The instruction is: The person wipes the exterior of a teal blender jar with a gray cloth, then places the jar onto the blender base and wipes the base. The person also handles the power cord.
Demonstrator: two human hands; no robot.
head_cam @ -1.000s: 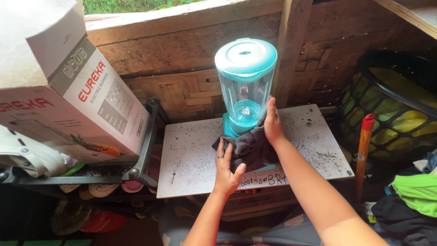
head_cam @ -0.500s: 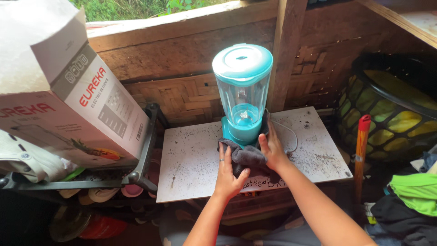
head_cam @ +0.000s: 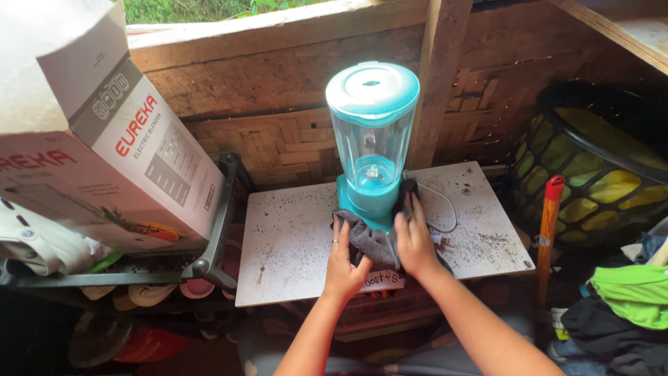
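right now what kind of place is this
Probably a rustic home kitchen or storage corner. A teal blender stands on a speckled white board against a wall of rough planks and woven bamboo, with greenery just outside. A blender box and heaped clothes crowd the sides.

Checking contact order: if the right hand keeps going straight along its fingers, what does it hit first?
The right hand points up and away, fingers on the dark grey cloth. Straight on, it would most likely meet the teal plastic blender base first, right beside its fingertips. Depth is hard to judge; it may already touch.
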